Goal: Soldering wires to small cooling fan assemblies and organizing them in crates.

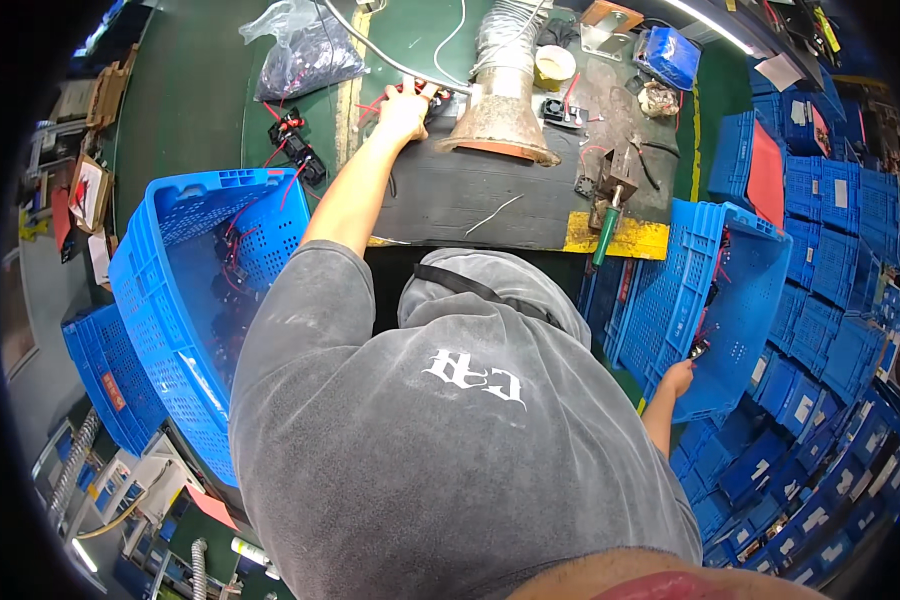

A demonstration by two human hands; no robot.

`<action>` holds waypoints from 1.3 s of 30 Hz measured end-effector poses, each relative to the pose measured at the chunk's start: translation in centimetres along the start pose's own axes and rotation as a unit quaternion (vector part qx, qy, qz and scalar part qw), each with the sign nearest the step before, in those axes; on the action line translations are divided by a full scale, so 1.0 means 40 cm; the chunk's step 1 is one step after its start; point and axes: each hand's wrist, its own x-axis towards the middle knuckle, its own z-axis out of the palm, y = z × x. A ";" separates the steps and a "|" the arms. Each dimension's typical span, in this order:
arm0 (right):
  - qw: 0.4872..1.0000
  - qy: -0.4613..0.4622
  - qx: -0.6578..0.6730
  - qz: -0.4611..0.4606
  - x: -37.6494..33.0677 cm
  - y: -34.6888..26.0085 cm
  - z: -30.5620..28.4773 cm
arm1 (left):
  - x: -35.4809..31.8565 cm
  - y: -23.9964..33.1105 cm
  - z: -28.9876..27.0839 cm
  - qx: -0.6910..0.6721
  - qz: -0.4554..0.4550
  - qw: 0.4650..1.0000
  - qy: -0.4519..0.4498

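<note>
My left arm stretches forward over the bench, and my left hand (405, 108) has its fingers curled over a small black part with red wires (438, 97), mostly covered by the hand. Just right of it is a flared metal duct hood (500, 130). My right hand (678, 378) hangs low at the right, inside the rim of a blue crate (660, 300). Between its fingers is another small black part (699, 350), with red wires trailing above. Two joined black parts with red wires (298, 145) lie left of my left arm.
A soldering iron with a green handle (606, 235) rests in its stand at the bench's front right. Beside the duct are a yellowish tub (554, 66) and a small black fan (562, 112). A bag of dark parts (310, 60) lies far left. Another blue crate (175, 290) stands left.
</note>
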 end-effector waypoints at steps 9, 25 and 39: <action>1.000 0.008 -0.004 0.001 -0.005 -0.008 -0.003 | -0.070 -0.055 0.015 -0.075 -0.008 0.992 0.104; 1.000 0.014 -0.004 0.014 -0.006 -0.007 0.000 | -0.064 -0.067 0.093 -0.113 -0.069 0.981 0.140; 1.000 0.012 -0.001 0.003 -0.008 0.003 -0.001 | -0.053 -0.128 0.152 -0.254 -0.026 0.945 0.206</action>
